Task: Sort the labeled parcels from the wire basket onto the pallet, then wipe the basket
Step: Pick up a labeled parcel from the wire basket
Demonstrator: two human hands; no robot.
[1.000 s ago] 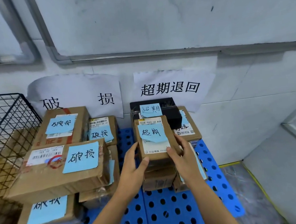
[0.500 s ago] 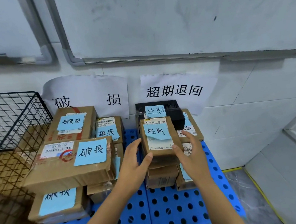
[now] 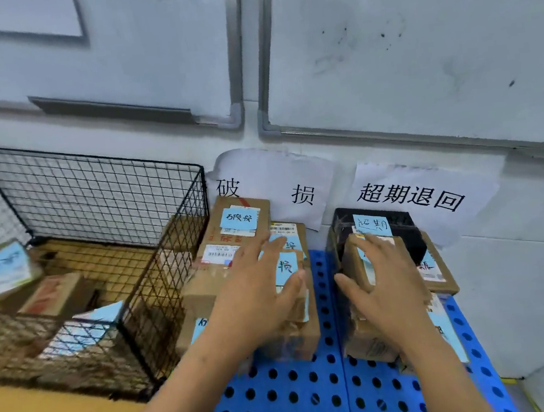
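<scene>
Currently, head view.
- Wire basket [image 3: 98,224]: far left, black mesh, with several blue-labeled parcels [image 3: 2,267] inside.
- Pallet [image 3: 284,399]: blue, perforated, just right of the basket.
- Left stack [image 3: 203,297]: brown labeled parcels on the pallet, just beside the basket.
- Right stack [image 3: 365,337]: brown parcels, with one black parcel [image 3: 400,229] at the far side.
- Left hand [image 3: 259,294]: fingers straight and apart, holding nothing, over the left stack.
- Right hand [image 3: 382,281]: fingers spread, gripping nothing, over the right stack's top parcel. Contact unclear.

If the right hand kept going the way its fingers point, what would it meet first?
Probably the black parcel just beyond the right hand, behind the brown parcel it is over; depth is unclear.
</scene>
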